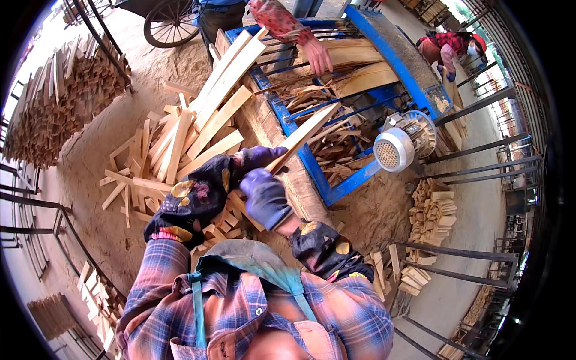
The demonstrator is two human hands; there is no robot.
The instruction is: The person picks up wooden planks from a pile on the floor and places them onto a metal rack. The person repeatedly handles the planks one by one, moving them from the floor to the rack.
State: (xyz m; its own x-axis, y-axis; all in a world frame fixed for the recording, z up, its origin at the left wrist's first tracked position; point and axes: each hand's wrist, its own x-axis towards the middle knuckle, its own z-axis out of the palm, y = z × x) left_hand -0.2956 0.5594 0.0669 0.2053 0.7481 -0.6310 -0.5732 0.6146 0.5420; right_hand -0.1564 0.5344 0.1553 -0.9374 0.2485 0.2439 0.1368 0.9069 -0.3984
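- In my view the left hand (262, 157), in a purple glove, has its fingers closed against the near part of a wooden strip (309, 133).
- The right hand (264, 195), gloved alike, sits at the strip's near end, just below the left; it is blurred, so I cannot tell whether its fingers grip the wood.
- From the grip, I see the strip lying away and to the right, its long axis slanting up to a narrow tip; the left hand is farther along it.
- That tip reaches over the near side of the blue frame (354, 185), above scrap wood (345, 157) heaped inside.
- Between the person and the frame I make out a thick timber (303, 192).
- Just left of the hands, loose wood pieces (174, 150) lie crisscrossed on the dusty floor (90, 198).
- Across the frame, a co-worker's hand (318, 57) reaches over wide boards (366, 78); a grey motor (387, 153) sits at its right.
- Farther out I find a tall wood stack (66, 108) at left and another person (450, 51) at upper right.
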